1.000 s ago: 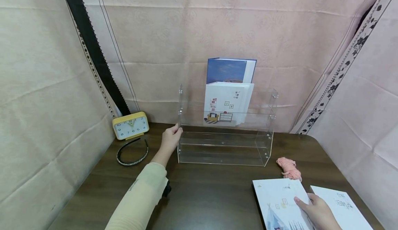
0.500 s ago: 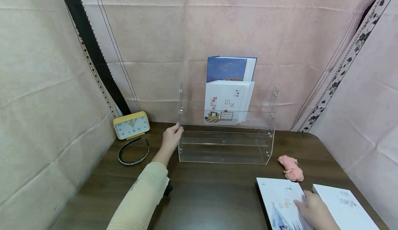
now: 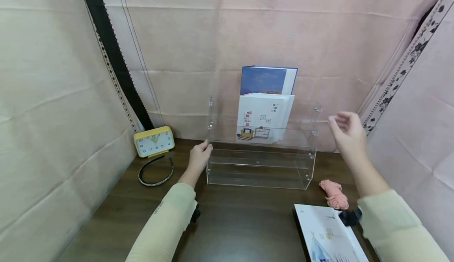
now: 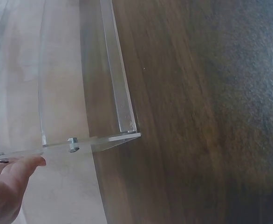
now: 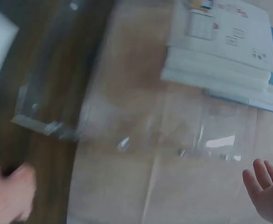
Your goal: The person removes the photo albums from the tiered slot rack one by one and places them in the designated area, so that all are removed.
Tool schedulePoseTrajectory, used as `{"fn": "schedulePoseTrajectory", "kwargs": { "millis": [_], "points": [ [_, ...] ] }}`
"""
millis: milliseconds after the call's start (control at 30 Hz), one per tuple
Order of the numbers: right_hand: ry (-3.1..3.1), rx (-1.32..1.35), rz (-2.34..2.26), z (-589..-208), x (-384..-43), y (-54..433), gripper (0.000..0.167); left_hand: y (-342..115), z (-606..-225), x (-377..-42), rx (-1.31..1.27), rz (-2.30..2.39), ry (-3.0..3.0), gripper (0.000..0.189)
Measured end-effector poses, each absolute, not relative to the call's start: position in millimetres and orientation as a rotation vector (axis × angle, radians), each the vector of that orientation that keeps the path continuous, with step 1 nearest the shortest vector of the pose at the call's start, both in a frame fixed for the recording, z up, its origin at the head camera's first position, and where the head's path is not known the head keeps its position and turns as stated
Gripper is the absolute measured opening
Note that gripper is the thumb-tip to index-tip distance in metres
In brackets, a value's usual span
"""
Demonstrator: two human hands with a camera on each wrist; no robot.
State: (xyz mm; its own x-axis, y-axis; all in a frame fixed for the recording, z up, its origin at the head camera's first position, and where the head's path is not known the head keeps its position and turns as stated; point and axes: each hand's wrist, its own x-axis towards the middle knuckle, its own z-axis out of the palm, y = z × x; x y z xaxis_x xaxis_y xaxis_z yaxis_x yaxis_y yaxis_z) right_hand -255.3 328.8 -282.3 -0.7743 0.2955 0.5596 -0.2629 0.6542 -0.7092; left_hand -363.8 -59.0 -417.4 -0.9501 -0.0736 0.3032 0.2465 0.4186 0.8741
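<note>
A clear acrylic shelf [image 3: 262, 183] stands on the dark wooden table. My left hand [image 3: 200, 156] holds its left side panel, thumb near the panel's front edge; the left wrist view shows that hand [image 4: 10, 189] against the panel. On the upper tier stand a white book [image 3: 255, 112] and, behind it, a taller blue book [image 3: 264, 80]. My right hand [image 3: 349, 134] is raised beside the shelf's right side, fingers loosely bent, holding nothing; in the right wrist view its fingers [image 5: 262, 179] are apart from the shelf.
Another white book [image 3: 324, 230] lies at the front right, with a pink yarn skein [image 3: 334, 195] behind it. My right sleeve hides most of what lies beside that book. On the left are a yellow clock [image 3: 154, 142] and a dark headband [image 3: 156, 183]. Cloth [image 3: 170, 37] hangs behind the table.
My right hand has left the white books at the front right and moved up and back to the shelf's right side. The left hand stays at the left panel.
</note>
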Motion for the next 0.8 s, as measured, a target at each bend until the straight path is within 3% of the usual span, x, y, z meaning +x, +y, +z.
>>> {"fn": "schedulePoseTrajectory", "kwargs": {
  "millis": [133, 333, 600, 800],
  "points": [
    [-2.167, -0.056, 1.219, -276, -295, 309, 0.061, -56, -419, -365, -0.157, -1.547, -2.370, 0.033],
    [-2.186, -0.068, 1.370, -300, -332, 282, 0.069, -55, -419, -364, -0.144, -1.540, -2.376, 0.033],
    [-2.330, -0.037, 1.168, -311, -347, 258, 0.077, -57, -416, -364, -0.139, -1.565, -2.385, 0.036],
    [-2.414, -0.097, 1.051, -310, -348, 246, 0.068, -58, -417, -363, -0.129, -1.574, -2.383, 0.037]
  ]
}}
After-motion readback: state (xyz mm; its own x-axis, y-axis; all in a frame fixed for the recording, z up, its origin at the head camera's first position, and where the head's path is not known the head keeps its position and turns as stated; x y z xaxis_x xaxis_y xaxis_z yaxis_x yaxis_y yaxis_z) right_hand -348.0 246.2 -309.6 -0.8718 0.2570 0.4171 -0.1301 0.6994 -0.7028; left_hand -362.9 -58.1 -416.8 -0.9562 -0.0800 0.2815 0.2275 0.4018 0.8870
